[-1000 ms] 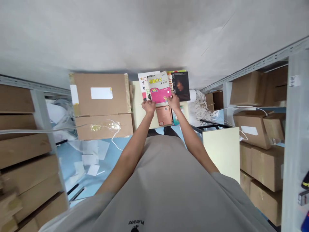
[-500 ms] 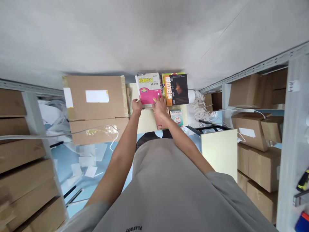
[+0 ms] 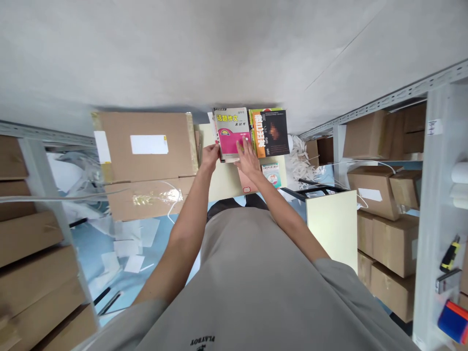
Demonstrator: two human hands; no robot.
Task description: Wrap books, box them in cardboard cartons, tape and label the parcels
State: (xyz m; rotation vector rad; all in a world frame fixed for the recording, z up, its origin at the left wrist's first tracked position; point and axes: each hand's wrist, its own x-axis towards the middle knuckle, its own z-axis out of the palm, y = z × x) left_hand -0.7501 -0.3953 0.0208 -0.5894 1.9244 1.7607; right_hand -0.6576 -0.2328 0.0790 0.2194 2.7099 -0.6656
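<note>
On the table a pink-and-white book (image 3: 229, 127) tops a stack of books, and the edges of others show at its left side. My left hand (image 3: 209, 158) is closed at the stack's lower left corner, its fingertips pinching the edge of a book there. Fingers spread, my right hand (image 3: 249, 161) lies on the lower right of the pink cover. To the right is another stack, topped by a black-and-orange book (image 3: 276, 134). Nearer to me lie a salmon-pink book (image 3: 245, 181), partly under my right hand, and a small teal-and-white book (image 3: 271, 174).
A large cardboard box (image 3: 146, 161) stands left of the books on the cream table (image 3: 219, 183). Shredded paper (image 3: 302, 158) is heaped at the right. Shelves of cardboard boxes (image 3: 387, 239) flank both sides. A white cable (image 3: 73, 198) crosses at left, and papers (image 3: 126, 248) lie on the blue floor.
The fingers of my right hand have spread over the pink cover. My left hand has shifted slightly at the stack's left corner, where more book edges show. The view has moved a little.
</note>
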